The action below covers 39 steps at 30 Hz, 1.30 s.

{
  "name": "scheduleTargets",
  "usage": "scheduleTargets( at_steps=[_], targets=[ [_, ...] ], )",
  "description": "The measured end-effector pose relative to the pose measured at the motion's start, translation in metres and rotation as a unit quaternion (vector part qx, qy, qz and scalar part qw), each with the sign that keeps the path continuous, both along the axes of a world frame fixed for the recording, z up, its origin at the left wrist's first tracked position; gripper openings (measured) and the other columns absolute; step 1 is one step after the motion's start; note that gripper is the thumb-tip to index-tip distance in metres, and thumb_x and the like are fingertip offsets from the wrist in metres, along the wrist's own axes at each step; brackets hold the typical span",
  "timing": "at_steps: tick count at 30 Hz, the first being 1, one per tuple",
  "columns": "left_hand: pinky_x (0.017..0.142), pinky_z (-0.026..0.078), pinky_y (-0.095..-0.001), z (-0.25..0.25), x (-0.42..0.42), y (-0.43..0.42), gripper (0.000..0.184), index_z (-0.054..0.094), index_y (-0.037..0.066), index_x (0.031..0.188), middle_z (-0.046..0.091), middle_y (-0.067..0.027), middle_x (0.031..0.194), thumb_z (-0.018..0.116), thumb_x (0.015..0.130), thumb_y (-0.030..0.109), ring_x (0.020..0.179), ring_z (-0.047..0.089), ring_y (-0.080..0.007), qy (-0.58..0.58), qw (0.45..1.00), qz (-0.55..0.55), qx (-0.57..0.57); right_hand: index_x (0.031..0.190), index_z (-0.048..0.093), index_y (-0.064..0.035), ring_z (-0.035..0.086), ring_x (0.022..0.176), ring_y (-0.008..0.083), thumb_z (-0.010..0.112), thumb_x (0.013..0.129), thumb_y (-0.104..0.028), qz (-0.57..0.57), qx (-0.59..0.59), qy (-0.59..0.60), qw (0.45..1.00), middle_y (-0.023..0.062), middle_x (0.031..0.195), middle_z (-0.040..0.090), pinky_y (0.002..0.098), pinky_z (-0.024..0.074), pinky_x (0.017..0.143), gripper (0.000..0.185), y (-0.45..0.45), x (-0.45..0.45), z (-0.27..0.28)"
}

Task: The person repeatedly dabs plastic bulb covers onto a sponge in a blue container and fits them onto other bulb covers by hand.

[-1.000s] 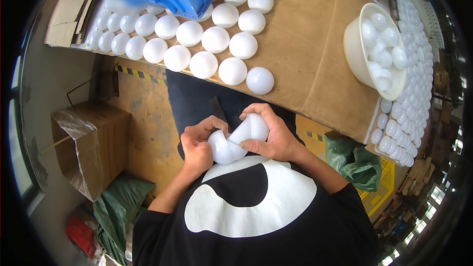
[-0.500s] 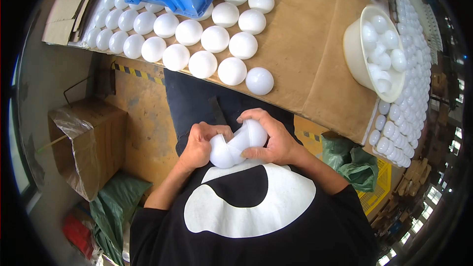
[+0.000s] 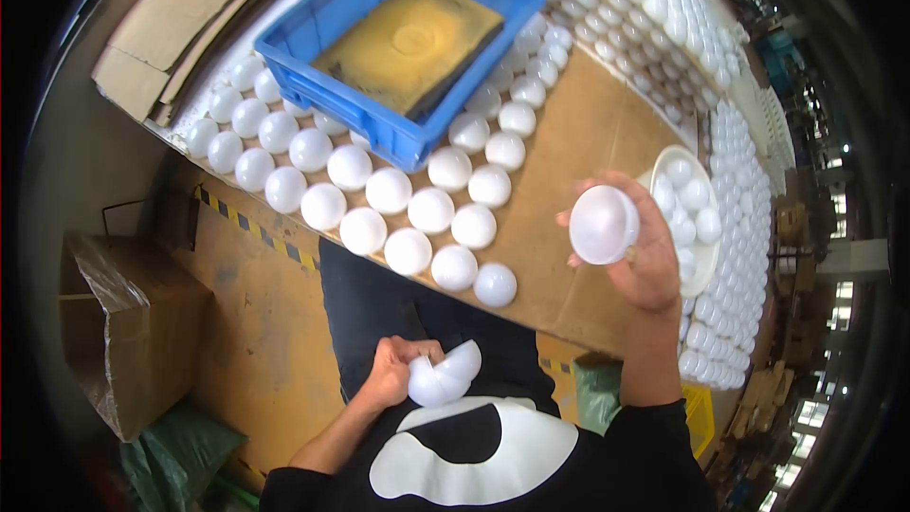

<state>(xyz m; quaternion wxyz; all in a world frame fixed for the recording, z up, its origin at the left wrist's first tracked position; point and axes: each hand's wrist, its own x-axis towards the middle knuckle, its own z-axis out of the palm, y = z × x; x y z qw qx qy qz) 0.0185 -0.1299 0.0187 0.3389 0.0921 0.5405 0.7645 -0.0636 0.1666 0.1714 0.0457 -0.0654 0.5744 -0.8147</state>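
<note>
Down by my lap, my left hand (image 3: 396, 370) is closed on a curved stack of white bulb covers (image 3: 442, 381), nested into one another. My right hand (image 3: 654, 261), raised over the table's right side, grips a single white bulb cover (image 3: 601, 226) with its round opening towards me. Behind that hand is a cream bowl (image 3: 703, 275) of white bulb covers, partly hidden by the hand. Rows of round white domes (image 3: 408, 252) stand along the near table edge, the closest one (image 3: 495, 284) at the right end of the front row.
A blue plastic crate (image 3: 327, 106) with a yellowish-brown block (image 3: 417, 38) in it stands among the domes. Several more white domes (image 3: 730, 256) pack the far right. A cardboard box (image 3: 142, 322) and green bag (image 3: 180, 455) lie at the lower left.
My right hand has left the stack at my lap and moved up and right with one cover. My left hand keeps the rest. The view has tilted upward, showing more of the crate.
</note>
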Motion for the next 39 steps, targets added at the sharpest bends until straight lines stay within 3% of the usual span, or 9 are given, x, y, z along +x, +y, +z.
scheduleTargets(
  at_steps=[1, 2, 6, 7, 11, 20, 33, 35, 39],
  targets=[
    [0.056, 0.038, -0.0278, 0.000, -0.003, -0.005, 0.032, 0.058, -0.012, 0.068, 0.059, -0.0100, 0.068, 0.033, 0.070, 0.009, 0.062, 0.052, -0.0148, -0.048, 0.998, 0.011, 0.041, 0.142, 0.034, 0.0027, 0.059, 0.115, 0.0330, 0.067, 0.081, -0.015, 0.014, 0.006, 0.018, 1.000, 0.0194, 0.129, 0.053, 0.0405, 0.0611, 0.076, 0.071, -0.009, -0.023, 0.017],
    [0.058, 0.039, -0.0274, -0.003, -0.002, -0.005, 0.030, 0.057, -0.013, 0.067, 0.060, -0.0117, 0.070, 0.031, 0.060, 0.000, 0.064, 0.053, -0.0163, -0.060, 0.996, 0.032, 0.063, 0.142, 0.033, 0.0037, 0.059, 0.114, 0.0327, 0.067, 0.080, -0.019, 0.013, 0.065, 0.043, 0.997, 0.0191, 0.128, 0.053, 0.0404, 0.0596, 0.079, 0.074, -0.018, -0.044, 0.036],
    [0.059, 0.040, -0.0272, -0.007, -0.008, -0.014, 0.034, 0.059, -0.014, 0.068, 0.061, -0.0144, 0.073, 0.030, 0.053, -0.004, 0.066, 0.055, -0.0187, -0.100, 0.991, 0.033, 0.080, 0.142, 0.032, 0.0061, 0.061, 0.110, 0.0266, 0.067, 0.083, -0.010, 0.014, 0.336, 0.147, 0.930, 0.0163, 0.125, 0.053, 0.0374, 0.0501, 0.093, 0.070, -0.060, -0.152, 0.066],
    [0.059, 0.040, -0.0271, -0.004, -0.011, -0.016, 0.034, 0.059, -0.014, 0.068, 0.062, -0.0148, 0.073, 0.031, 0.053, -0.004, 0.065, 0.055, -0.0188, -0.112, 0.990, 0.041, 0.077, 0.138, 0.040, 0.0020, 0.058, 0.112, 0.0253, 0.073, 0.082, -0.017, 0.020, 0.395, 0.148, 0.906, 0.0197, 0.123, 0.055, 0.0341, 0.0510, 0.091, 0.068, -0.072, -0.180, 0.066],
    [0.058, 0.041, -0.0273, -0.012, -0.017, -0.022, 0.033, 0.060, -0.014, 0.068, 0.062, -0.0149, 0.073, 0.032, 0.054, -0.003, 0.063, 0.055, -0.0191, -0.122, 0.988, 0.040, 0.082, 0.127, 0.054, 0.0011, 0.062, 0.109, 0.0266, 0.076, 0.074, -0.021, 0.069, 0.635, 0.133, 0.758, 0.0187, 0.116, 0.064, 0.0347, 0.0503, 0.092, 0.061, -0.110, -0.281, 0.023],
    [0.059, 0.042, -0.0274, -0.024, -0.027, -0.030, 0.032, 0.059, -0.015, 0.068, 0.062, -0.0167, 0.076, 0.033, 0.054, -0.004, 0.065, 0.056, -0.0196, -0.158, 0.980, 0.067, 0.104, 0.127, 0.059, -0.0003, 0.059, 0.112, 0.0360, 0.074, 0.070, -0.024, 0.164, 0.745, 0.190, 0.618, 0.0236, 0.117, 0.063, 0.0401, 0.0452, 0.100, 0.064, -0.119, -0.335, -0.050],
    [0.055, 0.039, -0.0287, -0.009, -0.025, -0.019, 0.024, 0.058, -0.014, 0.065, 0.061, -0.0149, 0.068, 0.038, 0.061, 0.000, 0.060, 0.053, -0.0183, -0.091, 0.991, 0.071, 0.065, 0.107, 0.069, -0.0002, 0.066, 0.097, 0.0344, 0.074, 0.071, -0.028, 0.182, 0.747, 0.161, 0.619, 0.0220, 0.103, 0.068, 0.0396, 0.0513, 0.087, 0.046, -0.118, -0.339, -0.042],
    [0.056, 0.039, -0.0272, -0.010, -0.018, -0.016, 0.028, 0.057, -0.013, 0.064, 0.061, -0.0151, 0.072, 0.033, 0.055, -0.001, 0.062, 0.052, -0.0184, -0.083, 0.988, 0.074, 0.107, 0.111, 0.066, 0.0011, 0.067, 0.093, 0.0291, 0.076, 0.073, -0.031, 0.093, 0.645, 0.113, 0.750, 0.0197, 0.101, 0.069, 0.0367, 0.0516, 0.084, 0.051, -0.104, -0.329, -0.026],
    [0.056, 0.039, -0.0273, -0.004, -0.015, -0.011, 0.027, 0.058, -0.012, 0.064, 0.061, -0.0144, 0.072, 0.034, 0.057, -0.002, 0.062, 0.053, -0.0180, -0.108, 0.989, 0.069, 0.074, 0.115, 0.062, -0.0012, 0.067, 0.092, 0.0276, 0.078, 0.070, -0.036, 0.002, 0.522, 0.139, 0.842, 0.0175, 0.100, 0.069, 0.0374, 0.0518, 0.083, 0.059, -0.057, -0.280, 0.007]
  ],
)
